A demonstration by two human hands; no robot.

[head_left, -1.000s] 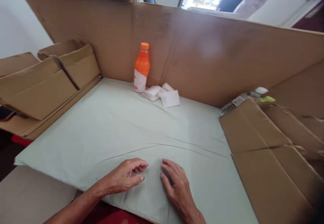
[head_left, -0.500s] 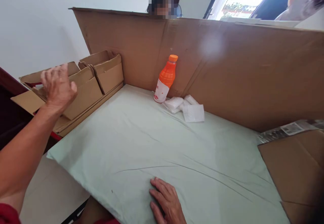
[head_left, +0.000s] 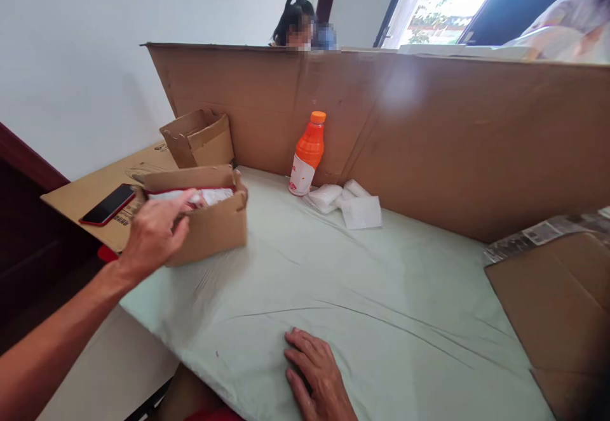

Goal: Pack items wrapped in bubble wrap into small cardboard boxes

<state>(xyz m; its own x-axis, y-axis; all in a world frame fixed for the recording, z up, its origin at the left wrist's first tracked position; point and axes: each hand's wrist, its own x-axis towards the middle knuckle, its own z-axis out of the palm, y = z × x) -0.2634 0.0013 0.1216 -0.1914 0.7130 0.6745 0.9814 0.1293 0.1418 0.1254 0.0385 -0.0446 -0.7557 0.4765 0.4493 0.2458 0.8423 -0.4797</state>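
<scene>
My left hand [head_left: 155,233] grips the left end of a small open cardboard box [head_left: 216,227], some fingers over its rim. Inside the box lies something white and red [head_left: 214,196], partly hidden by my fingers. My right hand [head_left: 317,370] rests flat near the front edge of the pale green cloth [head_left: 381,300], fingers spread and nothing in them. At the back an orange bottle [head_left: 307,154] with a white label stands leaning a little. Folded white packing pieces [head_left: 359,208] lie beside its base.
A second small cardboard box [head_left: 204,141] stands at the back left. A phone [head_left: 108,204] lies on a flat cardboard sheet [head_left: 138,160]. A tall cardboard panel [head_left: 443,141] closes the back. More cardboard [head_left: 553,294] lies at the right. Two people are behind the panel.
My left hand has moved the near cardboard box right onto the cloth, away from the second box. The phone beneath its former place now shows. My right hand has stayed still.
</scene>
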